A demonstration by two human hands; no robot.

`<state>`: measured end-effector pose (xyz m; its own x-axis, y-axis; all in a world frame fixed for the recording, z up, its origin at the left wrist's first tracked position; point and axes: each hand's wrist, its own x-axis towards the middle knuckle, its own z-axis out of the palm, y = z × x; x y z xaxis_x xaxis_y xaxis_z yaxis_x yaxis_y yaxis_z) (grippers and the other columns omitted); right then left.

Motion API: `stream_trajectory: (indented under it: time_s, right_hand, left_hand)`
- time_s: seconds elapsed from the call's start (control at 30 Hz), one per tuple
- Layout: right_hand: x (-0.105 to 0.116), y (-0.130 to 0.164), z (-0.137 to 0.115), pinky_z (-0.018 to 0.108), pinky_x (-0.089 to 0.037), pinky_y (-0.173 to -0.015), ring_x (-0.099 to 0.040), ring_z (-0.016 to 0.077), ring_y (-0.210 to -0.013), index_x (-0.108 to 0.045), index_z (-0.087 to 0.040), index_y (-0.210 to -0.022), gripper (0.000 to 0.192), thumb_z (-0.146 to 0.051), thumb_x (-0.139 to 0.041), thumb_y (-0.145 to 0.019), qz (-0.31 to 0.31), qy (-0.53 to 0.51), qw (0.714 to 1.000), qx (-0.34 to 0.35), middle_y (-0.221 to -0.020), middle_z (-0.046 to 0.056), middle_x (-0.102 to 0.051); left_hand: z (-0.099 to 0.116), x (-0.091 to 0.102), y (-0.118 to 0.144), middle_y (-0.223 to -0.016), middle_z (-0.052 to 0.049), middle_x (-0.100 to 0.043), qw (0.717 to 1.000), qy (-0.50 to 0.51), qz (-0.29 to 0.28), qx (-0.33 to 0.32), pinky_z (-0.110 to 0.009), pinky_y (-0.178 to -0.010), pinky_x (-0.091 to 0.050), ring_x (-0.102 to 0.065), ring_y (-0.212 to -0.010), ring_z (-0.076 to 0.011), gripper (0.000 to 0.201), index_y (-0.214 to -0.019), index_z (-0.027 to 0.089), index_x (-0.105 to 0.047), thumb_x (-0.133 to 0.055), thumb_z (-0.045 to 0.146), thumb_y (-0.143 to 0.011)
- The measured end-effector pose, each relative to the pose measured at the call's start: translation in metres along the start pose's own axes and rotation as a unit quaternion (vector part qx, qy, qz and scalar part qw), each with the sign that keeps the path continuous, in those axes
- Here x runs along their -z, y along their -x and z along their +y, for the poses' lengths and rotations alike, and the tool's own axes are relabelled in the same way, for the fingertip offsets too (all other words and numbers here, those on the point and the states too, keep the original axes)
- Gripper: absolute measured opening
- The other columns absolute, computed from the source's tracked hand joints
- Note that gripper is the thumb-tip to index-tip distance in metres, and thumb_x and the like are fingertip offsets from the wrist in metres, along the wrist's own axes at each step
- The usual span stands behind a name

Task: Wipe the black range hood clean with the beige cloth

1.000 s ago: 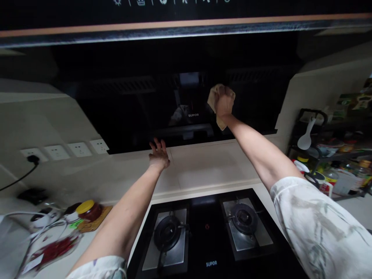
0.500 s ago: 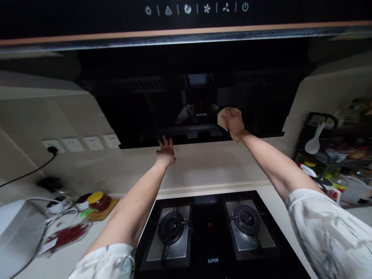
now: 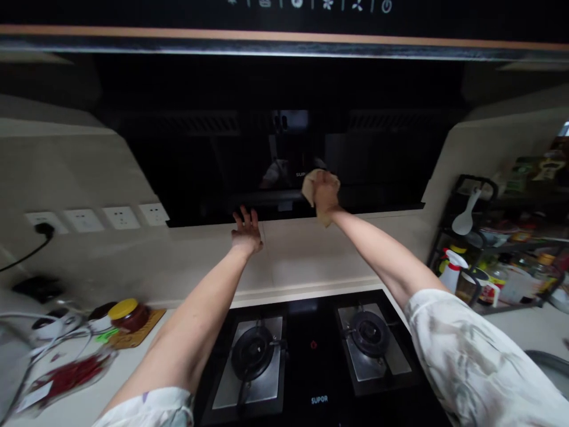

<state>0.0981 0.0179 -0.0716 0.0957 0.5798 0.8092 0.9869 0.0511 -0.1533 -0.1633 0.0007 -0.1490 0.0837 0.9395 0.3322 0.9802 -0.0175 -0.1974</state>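
Nearest the camera, the gas hob [image 3: 311,362] lay below both forearms, its two burners [image 3: 252,357] side by side. To the left on the counter [image 3: 146,356] stood a jar with a yellow lid [image 3: 127,313] on a mat, next to a bag of red chillies [image 3: 73,376]. To the right, a rack [image 3: 493,261] held bottles and a white spoon.

Beyond the hob, the pale tiled ledge [image 3: 311,261] ran left to right. The left hand [image 3: 246,232] rested on it with the palm flat and the fingers spread open, their tips touching the lower edge of the dark panel. It held nothing.

The right hand [image 3: 326,193] was farther away and higher, to the right of the left hand. It was closed around a bunched tan cloth [image 3: 311,181], with the fingers curled over it. The cloth was pressed against the glossy black hood panel [image 3: 200,160], just right of the brand mark at the panel's centre and close above its bottom edge. The cloth protruded up and left of the knuckles, and a smaller fold showed below the wrist.

The panel's long axis ran horizontally, parallel to the ledge. It extended well to both sides of the cloth. The right hand was the one in contact with it through the cloth; the left hand touched only its lower border.

Farthest up, a row of control icons [image 3: 328,4] sat on the hood's front strip.
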Motion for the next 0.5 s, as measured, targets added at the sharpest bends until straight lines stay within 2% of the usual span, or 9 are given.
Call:
stream_trajectory:
  time_s: [0.1, 0.17, 0.33, 0.5]
  right_hand:
    - [0.009, 0.003, -0.022, 0.042, -0.05, -0.106, -0.061, 0.0298, -0.122, -0.062, -0.021, -0.142, 0.046, -0.021, -0.03, -0.108, -0.057, 0.037, 0.996, 0.055, -0.143, 0.017, -0.06]
    - [0.017, 0.006, -0.018, 0.044, -0.049, -0.107, -0.061, 0.0302, -0.123, -0.061, -0.022, -0.145, 0.049, -0.019, -0.028, -0.108, -0.075, 0.051, 0.992, 0.089, -0.144, 0.016, -0.059]
    - [0.029, 0.007, 0.032, 0.048, -0.05, -0.103, -0.059, 0.0343, -0.124, -0.061, -0.016, -0.146, 0.05, -0.017, -0.029, -0.107, -0.102, 0.071, 0.984, 0.13, -0.148, 0.022, -0.054]
    - [0.037, 0.01, 0.09, 0.046, -0.051, -0.099, -0.057, 0.0352, -0.127, -0.06, -0.015, -0.144, 0.047, -0.016, -0.033, -0.106, -0.096, 0.063, 0.989, 0.089, -0.15, 0.023, -0.051]
  left_hand:
    - [-0.004, -0.005, -0.002, -0.178, -0.03, 0.008, 1.0, -0.017, 0.014, -0.003, -0.056, -0.11, -0.056, -0.007, -0.164, -0.0529, 0.115, -0.175, 0.005, -0.002, -0.074, 0.037, -0.091]
    - [-0.006, -0.007, -0.003, -0.178, -0.03, 0.008, 1.0, -0.026, 0.016, -0.007, -0.055, -0.109, -0.056, -0.007, -0.164, -0.0528, 0.115, -0.175, 0.005, -0.002, -0.074, 0.038, -0.091]
    - [-0.009, -0.01, -0.005, -0.177, -0.031, 0.011, 0.999, -0.037, 0.013, -0.009, -0.054, -0.109, -0.056, -0.007, -0.163, -0.0535, 0.119, -0.174, 0.004, -0.001, -0.075, 0.041, -0.09]
    - [-0.01, -0.011, -0.006, -0.177, -0.031, 0.01, 0.999, -0.04, 0.012, -0.007, -0.055, -0.109, -0.056, -0.007, -0.163, -0.0535, 0.123, -0.174, 0.006, 0.004, -0.076, 0.044, -0.089]
